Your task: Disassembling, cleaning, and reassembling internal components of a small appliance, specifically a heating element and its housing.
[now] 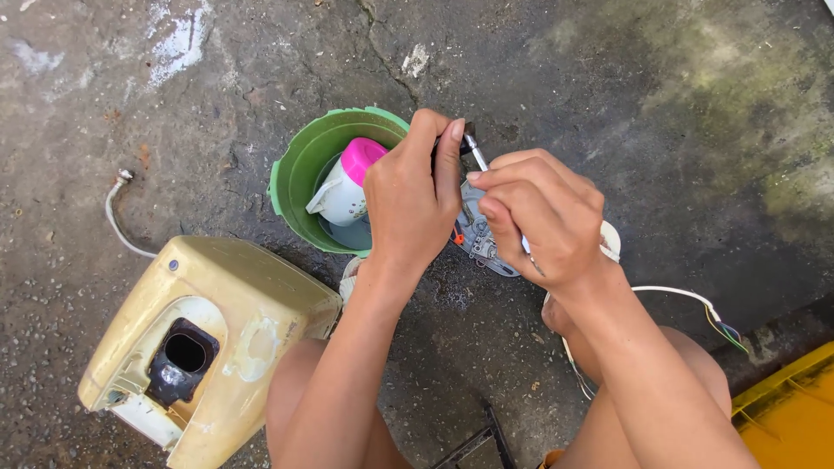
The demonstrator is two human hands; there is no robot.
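Note:
My left hand is closed around the dark handle of a screwdriver whose metal shaft points down. My right hand pinches the shaft lower down and steadies it over a round metal part with small orange and grey fittings, held just above the ground. Both hands meet over this part, and most of it is hidden beneath them.
A green plastic bucket with a white jug with a pink lid stands behind my left hand. A yellowed plastic appliance housing lies at lower left. A white cable runs right; a yellow object sits at the corner.

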